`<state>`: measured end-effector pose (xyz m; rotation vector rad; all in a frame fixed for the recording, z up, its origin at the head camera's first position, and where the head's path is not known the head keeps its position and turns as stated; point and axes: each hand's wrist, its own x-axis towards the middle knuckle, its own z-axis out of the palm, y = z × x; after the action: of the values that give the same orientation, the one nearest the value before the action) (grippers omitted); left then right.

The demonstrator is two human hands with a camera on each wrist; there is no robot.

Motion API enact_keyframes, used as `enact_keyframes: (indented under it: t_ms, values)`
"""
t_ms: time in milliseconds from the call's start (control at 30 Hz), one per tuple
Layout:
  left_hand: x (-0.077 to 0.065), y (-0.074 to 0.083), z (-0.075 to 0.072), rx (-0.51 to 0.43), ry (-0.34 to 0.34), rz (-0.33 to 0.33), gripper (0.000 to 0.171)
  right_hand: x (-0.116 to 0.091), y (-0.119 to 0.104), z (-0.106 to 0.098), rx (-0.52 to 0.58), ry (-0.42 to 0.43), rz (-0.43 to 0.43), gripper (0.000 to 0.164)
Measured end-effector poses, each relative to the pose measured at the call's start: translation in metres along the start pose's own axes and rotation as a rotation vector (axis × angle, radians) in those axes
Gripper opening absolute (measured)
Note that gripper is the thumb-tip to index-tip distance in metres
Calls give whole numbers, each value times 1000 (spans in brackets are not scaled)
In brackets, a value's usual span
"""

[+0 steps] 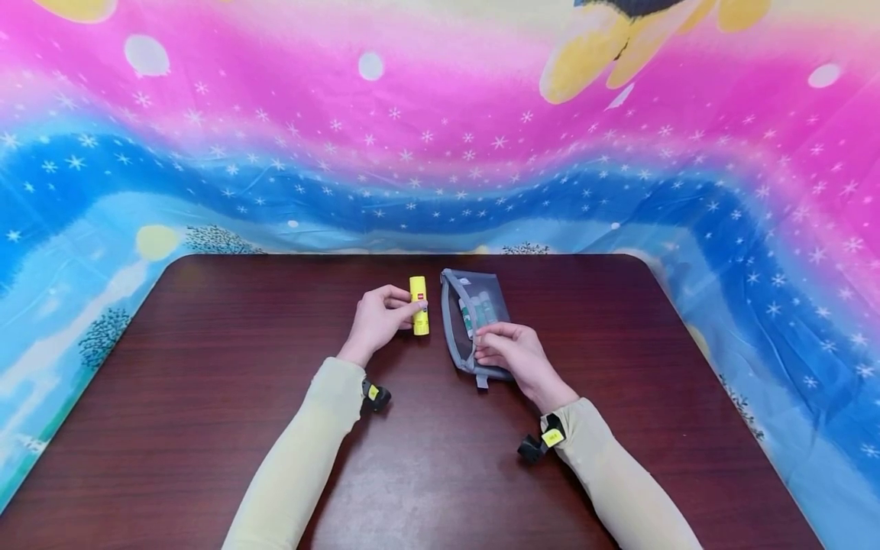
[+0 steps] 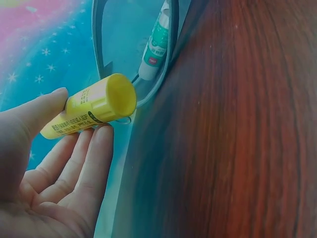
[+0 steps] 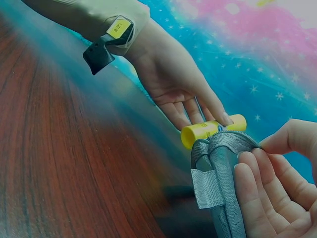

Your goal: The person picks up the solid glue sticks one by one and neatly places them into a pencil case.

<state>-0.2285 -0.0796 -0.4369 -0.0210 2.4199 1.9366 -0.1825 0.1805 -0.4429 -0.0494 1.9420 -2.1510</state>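
Between thumb and fingers, my left hand [image 1: 380,319] pinches a yellow glue stick [image 1: 418,305], standing roughly upright in the head view just left of a pouch. That grey mesh zip pouch [image 1: 450,336] gapes along its zipper, its mouth facing the glue stick. My right hand [image 1: 516,353] pinches the pouch's zipper edge near the lower end; a fabric tab [image 3: 207,188] shows there in the right wrist view. Inside the pouch, seen through the mesh, lie green-and-white glue sticks [image 1: 481,309]. One green-and-white glue stick [image 2: 156,47] shows through the opening in the left wrist view.
A dark reddish wooden table [image 1: 206,428] lies under both hands. Behind it and at its sides hangs a pink and blue patterned cloth [image 1: 440,153]. Each wrist wears a black camera mount [image 1: 543,441] with a yellow label.
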Motion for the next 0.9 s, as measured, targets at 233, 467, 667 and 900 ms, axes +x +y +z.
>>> enact_keyframes:
  t_ms: [233, 467, 667, 900]
  values:
    - [0, 0, 9, 1, -12, -29, 34, 0, 0, 0, -2, -1, -2, 31]
    - [1, 2, 19, 7, -22, -39, 33, -1, 0, 0, -9, 3, 5, 31]
    - [3, 1, 27, -1, -36, -57, 34, 0, -1, 1, -6, 7, 7, 32]
    - [6, 2, 32, -5, -43, -70, 34, 0, 0, 0, -1, 0, 9, 32]
